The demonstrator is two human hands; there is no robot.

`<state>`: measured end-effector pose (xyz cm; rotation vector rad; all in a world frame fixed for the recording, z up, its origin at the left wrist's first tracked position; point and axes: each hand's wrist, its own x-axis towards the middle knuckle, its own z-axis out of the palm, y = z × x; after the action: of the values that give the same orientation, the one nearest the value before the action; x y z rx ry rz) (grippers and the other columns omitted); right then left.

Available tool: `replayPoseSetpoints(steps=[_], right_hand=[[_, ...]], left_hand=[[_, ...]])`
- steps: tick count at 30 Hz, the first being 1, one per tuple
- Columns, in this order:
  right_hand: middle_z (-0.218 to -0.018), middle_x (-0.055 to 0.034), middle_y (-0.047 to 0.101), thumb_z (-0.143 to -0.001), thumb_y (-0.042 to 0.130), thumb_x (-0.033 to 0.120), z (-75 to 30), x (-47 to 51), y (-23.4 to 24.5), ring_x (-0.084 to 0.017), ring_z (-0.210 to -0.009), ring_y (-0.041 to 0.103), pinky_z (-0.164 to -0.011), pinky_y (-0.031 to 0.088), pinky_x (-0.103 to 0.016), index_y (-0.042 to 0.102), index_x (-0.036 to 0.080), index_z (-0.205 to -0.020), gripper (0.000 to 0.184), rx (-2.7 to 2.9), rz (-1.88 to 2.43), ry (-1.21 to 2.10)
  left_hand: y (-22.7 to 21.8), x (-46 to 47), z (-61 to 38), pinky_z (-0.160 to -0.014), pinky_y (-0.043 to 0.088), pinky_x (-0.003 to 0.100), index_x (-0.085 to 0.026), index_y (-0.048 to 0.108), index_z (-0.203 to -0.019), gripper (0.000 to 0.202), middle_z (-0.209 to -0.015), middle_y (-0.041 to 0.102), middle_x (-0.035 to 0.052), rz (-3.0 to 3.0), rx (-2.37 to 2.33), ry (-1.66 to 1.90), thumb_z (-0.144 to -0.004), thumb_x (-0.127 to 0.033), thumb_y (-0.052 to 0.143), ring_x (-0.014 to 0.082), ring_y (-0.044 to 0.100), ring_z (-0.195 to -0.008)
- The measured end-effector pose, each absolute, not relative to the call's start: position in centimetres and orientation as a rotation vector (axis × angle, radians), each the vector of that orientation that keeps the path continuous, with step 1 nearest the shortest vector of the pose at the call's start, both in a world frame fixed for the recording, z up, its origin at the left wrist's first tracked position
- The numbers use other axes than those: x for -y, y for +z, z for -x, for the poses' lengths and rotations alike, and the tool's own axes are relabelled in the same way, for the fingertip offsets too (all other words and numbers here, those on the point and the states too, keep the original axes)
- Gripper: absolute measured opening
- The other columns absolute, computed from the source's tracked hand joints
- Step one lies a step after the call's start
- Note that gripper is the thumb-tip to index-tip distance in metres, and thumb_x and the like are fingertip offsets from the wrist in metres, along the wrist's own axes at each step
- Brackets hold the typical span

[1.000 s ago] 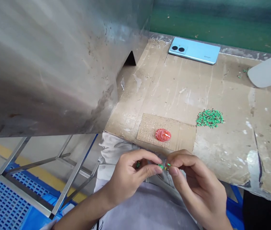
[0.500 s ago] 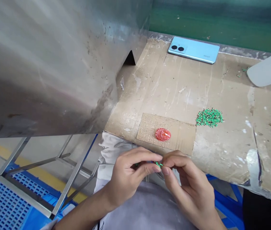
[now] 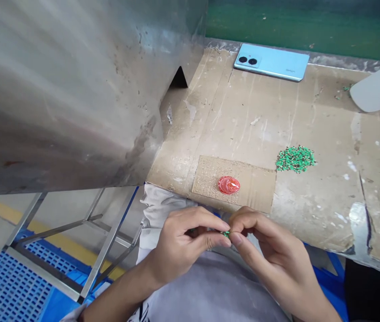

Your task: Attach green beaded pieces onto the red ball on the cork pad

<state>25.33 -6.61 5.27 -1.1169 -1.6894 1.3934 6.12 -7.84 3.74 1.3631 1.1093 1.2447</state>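
left hand (image 3: 186, 241) and right hand (image 3: 263, 250) have closed in; i see them pinching a tiny green bit (image 3: 226, 233), maybe a bead, with a red disc (image 3: 228, 185) just beyond.

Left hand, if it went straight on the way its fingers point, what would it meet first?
Most likely the small green piece at the fingertips of the left hand, then the right hand pinching it from the other side, though depth is hard to judge here.

A plastic disc (image 3: 228, 185) sits on a cardboard pad (image 3: 253, 192) atop a workbench (image 3: 253, 120), with a heap of small parts (image 3: 295, 158) at its 3 o'clock, a smartphone (image 3: 271, 62) at 12 o'clock, and a steel hood (image 3: 58, 98) at 9 o'clock.
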Motion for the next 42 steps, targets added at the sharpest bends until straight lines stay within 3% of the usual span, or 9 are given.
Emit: replayPoseSetpoints(steps=[28, 33, 42], right_hand=[[-0.084, 0.0047, 0.07, -0.106, 0.063, 0.024, -26.1, 6.4, 5.9, -0.011, -0.074, 0.066, -0.067, 0.052, -0.021, 0.066, 0.029, -0.098, 0.01, 1.791, 1.1, 1.513], [-0.081, 0.0042, 0.067, -0.106, 0.063, 0.028, -25.9, 6.3, 6.1, -0.012, -0.072, 0.063, -0.065, 0.051, -0.021, 0.066, 0.027, -0.092, 0.014, 1.751, 1.139, 1.571], [-0.084, 0.006, 0.065, -0.107, 0.059, 0.021, -26.3, 5.7, 6.0, -0.009, -0.073, 0.058, -0.067, 0.047, -0.019, 0.062, 0.026, -0.094, 0.014, 1.811, 1.048, 1.681]], left_hand=[[2.6, 7.7, -6.2, -0.062, 0.058, 0.017, -0.015, 0.079, -0.077, 0.019, -0.07, 0.079, 0.0021, -1.341, -0.993, 1.339, -0.081, -0.025, 0.095, 0.0121, 0.072, -0.063], [2.6, 7.8, -6.0, -0.061, 0.058, 0.019, -0.015, 0.078, -0.08, 0.019, -0.071, 0.079, 0.0024, -1.426, -0.978, 1.358, -0.08, -0.023, 0.096, 0.0126, 0.072, -0.062], [2.3, 7.8, -6.3, -0.058, 0.056, 0.019, -0.016, 0.073, -0.084, 0.021, -0.074, 0.08, 0.0015, -1.526, -0.935, 1.425, -0.083, -0.021, 0.094, 0.0125, 0.073, -0.062]])
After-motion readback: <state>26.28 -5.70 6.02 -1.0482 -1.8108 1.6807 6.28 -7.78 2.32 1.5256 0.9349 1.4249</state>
